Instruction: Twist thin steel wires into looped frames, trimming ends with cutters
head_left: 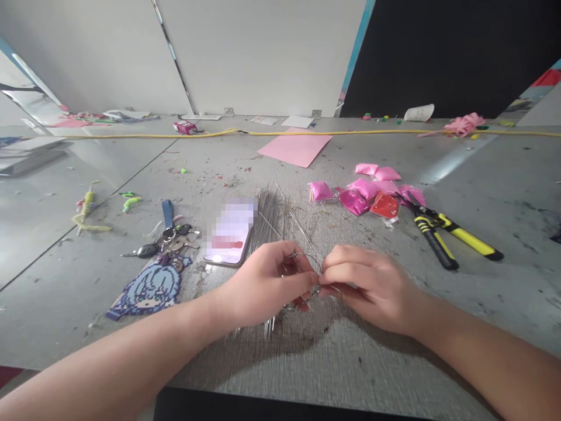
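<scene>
Wire (308,255) held in left hand (272,285) and right hand (372,286); phone (231,231) nearby.

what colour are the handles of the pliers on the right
The handles are black and yellow, shown in the head view.

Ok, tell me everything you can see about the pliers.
The pliers lie on the gray table, beyond the right hand. Two spread handles, black and yellow, apparently rubber or plastic, point to the lower right; the dark, metal-looking jaws point up-left, toward the pink packets. No hand touches the pliers; whether a packet does is unclear.
</scene>
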Motion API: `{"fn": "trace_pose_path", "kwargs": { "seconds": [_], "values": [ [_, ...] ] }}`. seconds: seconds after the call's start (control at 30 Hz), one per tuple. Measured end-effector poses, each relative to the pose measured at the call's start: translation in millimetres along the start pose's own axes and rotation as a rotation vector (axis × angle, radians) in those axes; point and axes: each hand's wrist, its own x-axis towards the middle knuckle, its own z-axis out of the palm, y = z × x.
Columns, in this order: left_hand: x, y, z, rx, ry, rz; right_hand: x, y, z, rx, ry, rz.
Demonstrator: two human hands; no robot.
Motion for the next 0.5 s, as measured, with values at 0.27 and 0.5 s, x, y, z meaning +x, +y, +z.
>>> {"fn": "trace_pose_path", "kwargs": {
  "seconds": [0.27, 0.5],
  "values": [
    [2.1, -1.9, -0.2, -0.134, -0.003, -0.086, -2.6, -3.6, 0.7, -0.009, -0.014, -0.067],
    [2.0, -4.8, -3.5, -0.267, -0.048, -0.114, -4.9, -6.4, 0.8, -0.175, 0.046, -0.180]
  ]
}}
